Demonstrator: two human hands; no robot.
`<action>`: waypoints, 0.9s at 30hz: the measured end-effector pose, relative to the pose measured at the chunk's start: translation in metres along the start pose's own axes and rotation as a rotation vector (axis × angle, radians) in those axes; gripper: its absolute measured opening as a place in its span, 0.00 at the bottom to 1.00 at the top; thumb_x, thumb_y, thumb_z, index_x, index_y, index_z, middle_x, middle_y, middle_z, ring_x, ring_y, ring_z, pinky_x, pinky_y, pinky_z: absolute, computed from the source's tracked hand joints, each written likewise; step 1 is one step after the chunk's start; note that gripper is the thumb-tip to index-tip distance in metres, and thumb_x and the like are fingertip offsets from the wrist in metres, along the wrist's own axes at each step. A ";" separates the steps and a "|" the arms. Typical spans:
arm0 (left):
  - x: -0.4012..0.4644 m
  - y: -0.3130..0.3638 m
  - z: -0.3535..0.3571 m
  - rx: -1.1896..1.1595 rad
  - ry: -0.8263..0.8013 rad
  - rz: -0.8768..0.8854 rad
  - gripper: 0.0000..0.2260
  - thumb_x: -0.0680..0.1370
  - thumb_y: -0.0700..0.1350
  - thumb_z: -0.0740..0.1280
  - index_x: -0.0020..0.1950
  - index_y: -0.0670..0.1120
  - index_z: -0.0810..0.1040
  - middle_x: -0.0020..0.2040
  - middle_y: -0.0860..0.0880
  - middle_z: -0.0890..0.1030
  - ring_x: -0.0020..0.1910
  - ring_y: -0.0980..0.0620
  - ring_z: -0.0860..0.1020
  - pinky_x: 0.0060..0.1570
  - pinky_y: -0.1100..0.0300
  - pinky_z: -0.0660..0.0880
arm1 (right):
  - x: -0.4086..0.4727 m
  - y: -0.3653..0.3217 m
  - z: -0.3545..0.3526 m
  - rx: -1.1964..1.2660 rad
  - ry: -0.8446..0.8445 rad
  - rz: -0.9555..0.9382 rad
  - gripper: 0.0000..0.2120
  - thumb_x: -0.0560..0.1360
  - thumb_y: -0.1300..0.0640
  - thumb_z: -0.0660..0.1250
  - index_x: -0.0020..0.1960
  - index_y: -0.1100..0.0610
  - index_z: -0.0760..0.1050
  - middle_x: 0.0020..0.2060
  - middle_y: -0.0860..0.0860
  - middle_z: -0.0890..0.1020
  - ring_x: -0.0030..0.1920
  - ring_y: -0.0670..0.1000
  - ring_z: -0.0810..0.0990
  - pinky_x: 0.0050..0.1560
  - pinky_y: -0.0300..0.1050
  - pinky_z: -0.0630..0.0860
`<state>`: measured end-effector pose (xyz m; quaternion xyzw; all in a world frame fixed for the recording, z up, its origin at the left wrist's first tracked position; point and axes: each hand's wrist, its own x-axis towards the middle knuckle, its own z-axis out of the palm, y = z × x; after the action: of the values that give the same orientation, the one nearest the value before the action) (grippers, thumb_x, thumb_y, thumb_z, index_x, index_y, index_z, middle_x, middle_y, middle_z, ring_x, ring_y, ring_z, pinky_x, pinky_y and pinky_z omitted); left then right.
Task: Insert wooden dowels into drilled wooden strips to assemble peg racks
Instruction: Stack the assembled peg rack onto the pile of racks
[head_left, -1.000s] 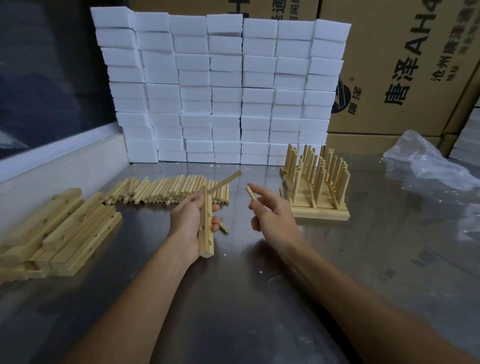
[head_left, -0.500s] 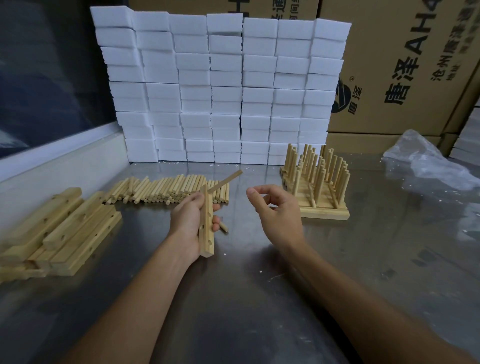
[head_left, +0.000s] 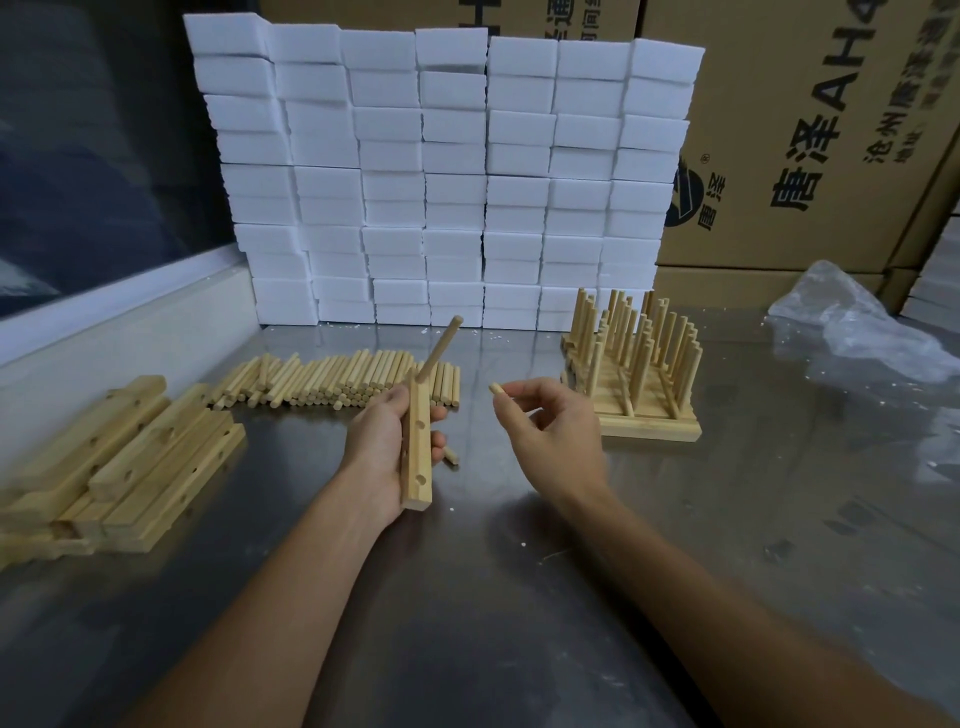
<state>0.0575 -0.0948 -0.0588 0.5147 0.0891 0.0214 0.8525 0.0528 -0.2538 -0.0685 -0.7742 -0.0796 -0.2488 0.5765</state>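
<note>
From the head view, our left hand (head_left: 387, 447) grips the drilled strip (head_left: 416, 447) just above the surface (head_left: 519, 597), its long axis running away from us, one dowel (head_left: 440, 347) already seated at the far end and slanting up and right. Our right hand (head_left: 550, 431), whose fingertips looked empty half a second ago, now pinches a second dowel (head_left: 497, 388) beside the strip, its end aimed left. We judge it is readied for an open hole.
</note>
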 end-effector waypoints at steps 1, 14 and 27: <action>0.000 0.000 0.000 0.012 -0.004 0.010 0.12 0.85 0.47 0.58 0.58 0.43 0.78 0.34 0.45 0.81 0.23 0.52 0.74 0.22 0.62 0.73 | -0.002 -0.001 0.000 -0.022 -0.025 -0.035 0.03 0.76 0.52 0.71 0.47 0.51 0.82 0.36 0.45 0.82 0.32 0.41 0.76 0.32 0.34 0.72; -0.006 0.002 0.007 0.106 -0.018 0.168 0.09 0.83 0.47 0.63 0.55 0.49 0.83 0.34 0.46 0.81 0.25 0.51 0.74 0.22 0.62 0.70 | -0.015 -0.018 0.004 -0.336 -0.212 -0.509 0.07 0.74 0.56 0.74 0.51 0.56 0.84 0.43 0.47 0.85 0.40 0.47 0.82 0.40 0.47 0.80; -0.013 0.001 0.017 0.159 -0.034 0.252 0.07 0.81 0.46 0.66 0.49 0.56 0.82 0.28 0.52 0.78 0.22 0.54 0.71 0.21 0.64 0.68 | -0.013 -0.023 0.004 -0.519 -0.171 -0.689 0.06 0.76 0.57 0.70 0.48 0.59 0.83 0.38 0.52 0.81 0.38 0.56 0.80 0.30 0.55 0.77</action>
<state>0.0481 -0.1109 -0.0481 0.5879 0.0107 0.1126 0.8009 0.0329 -0.2404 -0.0561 -0.8395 -0.3153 -0.3734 0.2375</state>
